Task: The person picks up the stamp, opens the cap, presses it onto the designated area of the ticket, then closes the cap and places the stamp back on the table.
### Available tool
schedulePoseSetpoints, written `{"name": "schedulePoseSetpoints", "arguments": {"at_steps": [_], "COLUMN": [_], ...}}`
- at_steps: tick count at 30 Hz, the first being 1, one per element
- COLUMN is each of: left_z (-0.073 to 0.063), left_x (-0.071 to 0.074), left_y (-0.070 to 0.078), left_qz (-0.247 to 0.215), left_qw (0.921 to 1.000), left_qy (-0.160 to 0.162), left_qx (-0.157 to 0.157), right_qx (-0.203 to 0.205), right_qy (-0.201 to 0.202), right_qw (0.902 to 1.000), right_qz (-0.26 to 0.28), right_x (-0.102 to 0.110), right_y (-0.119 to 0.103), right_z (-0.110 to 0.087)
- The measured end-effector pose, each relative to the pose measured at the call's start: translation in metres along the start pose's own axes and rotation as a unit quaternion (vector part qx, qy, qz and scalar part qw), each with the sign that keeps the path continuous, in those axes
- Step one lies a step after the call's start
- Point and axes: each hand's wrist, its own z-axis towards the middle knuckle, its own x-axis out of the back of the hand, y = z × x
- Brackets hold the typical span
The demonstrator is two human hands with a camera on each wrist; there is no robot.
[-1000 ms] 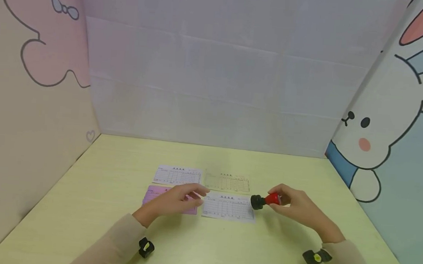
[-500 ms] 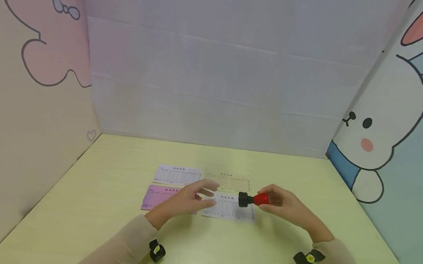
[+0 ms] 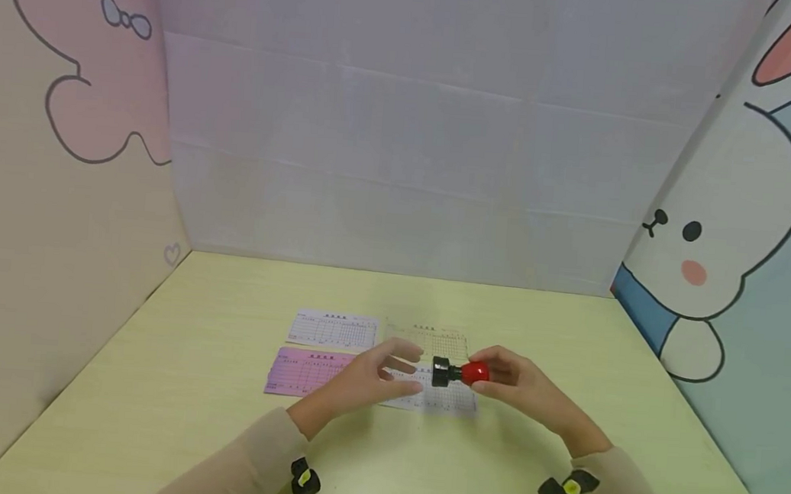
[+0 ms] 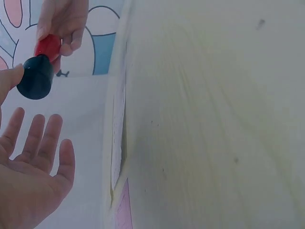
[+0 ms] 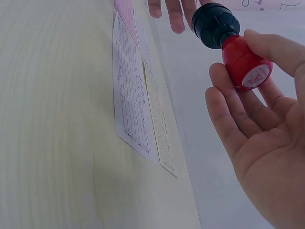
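Observation:
Above the paper slips, my right hand [image 3: 530,390] pinches the red, rounded handle of a stamp [image 3: 475,373] between thumb and fingers. The stamp lies sideways in the air, its black capped end [image 3: 440,372] toward the left. A pale round label [image 5: 256,76] marks the end of the red handle in the right wrist view. My left hand [image 3: 365,379] reaches in from the left with fingers apart, close to the black end. In the left wrist view its thumb tip [image 4: 18,71] overlaps the edge of the black part, the other fingers spread below.
Beneath the hands, form slips lie in two rows on the pale yellow table [image 3: 218,418]: a white slip [image 3: 314,329] and a yellowish slip [image 3: 454,343] behind, a pink slip [image 3: 297,366] and another white slip [image 3: 460,401] in front. Walls with cartoon drawings flank the table.
The right hand has carried the stamp to the left, over the front white slip. My left hand has moved right toward it, narrowing the gap to the black end.

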Motion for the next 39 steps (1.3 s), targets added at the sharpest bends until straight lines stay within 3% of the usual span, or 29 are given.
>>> {"name": "schedulePoseSetpoints", "arguments": {"at_steps": [17, 25, 39], "left_z": [0.001, 0.000, -0.003], "left_x": [-0.009, -0.012, -0.010], "left_y": [0.004, 0.001, 0.000], "left_qz": [-0.016, -0.006, 0.020], "left_qw": [0.9991, 0.9993, 0.9973], "left_qy": [0.028, 0.031, 0.029], "left_qx": [-0.026, -0.020, -0.065], "right_qx": [0.008, 0.014, 0.033], "right_qy": [-0.015, -0.011, -0.025], "right_qw": [0.9980, 0.9984, 0.9984], "right_qz": [0.060, 0.053, 0.038], "right_x": [-0.014, -0.019, -0.020], "right_y": [-0.001, -0.001, 0.000], "right_z": [0.006, 0.006, 0.005]}}
